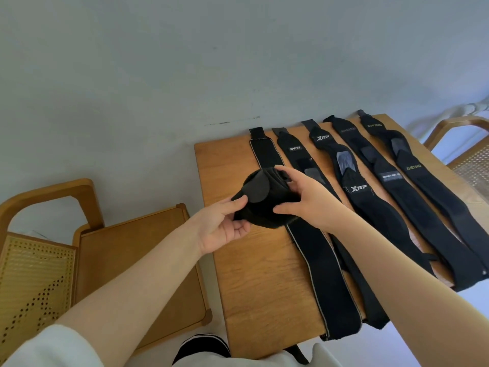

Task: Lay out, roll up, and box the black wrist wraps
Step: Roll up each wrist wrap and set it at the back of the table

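- Head view: a black rolled wrap is held up just above the wooden table, over the near-left part of the row of flat wraps
- The left hand pinches the roll's left edge, thumb on top near a rounded flap, fingers curled under; it is clamped on the roll
- The right hand grips the roll's right side, thumb low on the front and fingers over the top; it too is closed on the roll, so both hands meet on one bundle
- Five more black wraps lie flat side by side on the table, running from the far edge toward the person: a wrap with a pale edge directly under the roll, then a second wrap, a white-logo wrap, a grey-label wrap and a green-lettered wrap farthest right
- The near ends of the strips hang past the table's front edge
- Judging by the look, the wraps are light, soft elastic cloth with no stiffness, so a roll will spring loose unless squeezed across its width
- The best hold is likely thumb and fingers on opposite faces of the roll, keeping the flap pressed down
- No box shows here; a chair stands to the left and another chair to the right
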The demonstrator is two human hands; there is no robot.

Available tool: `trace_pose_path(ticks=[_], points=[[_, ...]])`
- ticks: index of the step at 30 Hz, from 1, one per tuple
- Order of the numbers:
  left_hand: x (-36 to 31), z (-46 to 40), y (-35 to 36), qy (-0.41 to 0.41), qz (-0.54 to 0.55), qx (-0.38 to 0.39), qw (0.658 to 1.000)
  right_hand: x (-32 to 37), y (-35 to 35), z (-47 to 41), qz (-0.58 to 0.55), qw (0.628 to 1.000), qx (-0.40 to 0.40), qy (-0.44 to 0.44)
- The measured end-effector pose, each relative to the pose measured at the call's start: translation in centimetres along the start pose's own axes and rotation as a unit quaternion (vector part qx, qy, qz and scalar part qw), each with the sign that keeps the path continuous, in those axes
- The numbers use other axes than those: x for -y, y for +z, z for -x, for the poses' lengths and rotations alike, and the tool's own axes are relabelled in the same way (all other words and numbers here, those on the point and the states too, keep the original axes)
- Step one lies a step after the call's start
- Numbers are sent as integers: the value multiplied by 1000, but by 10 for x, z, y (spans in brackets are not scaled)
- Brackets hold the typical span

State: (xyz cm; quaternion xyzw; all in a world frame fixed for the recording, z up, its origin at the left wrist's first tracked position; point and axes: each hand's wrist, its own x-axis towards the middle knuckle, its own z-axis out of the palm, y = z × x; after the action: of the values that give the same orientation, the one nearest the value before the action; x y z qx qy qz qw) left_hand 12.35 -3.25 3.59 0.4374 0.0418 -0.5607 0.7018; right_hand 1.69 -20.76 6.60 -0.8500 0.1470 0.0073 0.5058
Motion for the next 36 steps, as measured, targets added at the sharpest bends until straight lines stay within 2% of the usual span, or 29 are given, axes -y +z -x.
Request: trace_pose_path(ticks=[2,5,7,9,11,13,15,17,19,23,26,28,31,34,36], points=[[-1,0,-1,-30,-13,15,999,-3,-4,-1,5,1000,25,6],[-8,-1,2,-88,-54,36,994,-9,-7,-1,-44,997,62,4],[-14,0,4,-128,-74,43,988,-11,-8,-1,-65,996,60,0],[-19,0,5,-140,-159,27,977,-13,-8,-2,-55,998,42,13],[-22,-2,7,-90,-309,-22,947,-16,-8,-3,-29,998,20,42],[-21,1,15,27,-452,-64,889,-16,-5,-4,-22,997,2,75],[-13,5,23,121,-513,-36,849,-15,0,-5,-31,994,-23,102],[5,3,26,161,-528,-24,834,-12,5,-7,-34,990,-46,132],[24,-1,24,187,-499,-52,844,-11,9,-12,19,987,-55,152],[34,-10,21,131,-324,-90,933,-7,15,-18,107,981,-54,154],[28,-11,16,105,-335,-83,933,-4,5,-16,132,982,16,133],[22,-10,12,103,-359,-76,924,-4,-8,-10,85,986,92,111],[13,-7,8,67,-307,-21,949,-10,-24,-4,60,985,150,63],[14,-6,3,25,-215,57,975,-16,-32,-5,72,989,126,26],[16,-5,4,9,-159,110,981,-20,-34,-3,40,992,116,12]])
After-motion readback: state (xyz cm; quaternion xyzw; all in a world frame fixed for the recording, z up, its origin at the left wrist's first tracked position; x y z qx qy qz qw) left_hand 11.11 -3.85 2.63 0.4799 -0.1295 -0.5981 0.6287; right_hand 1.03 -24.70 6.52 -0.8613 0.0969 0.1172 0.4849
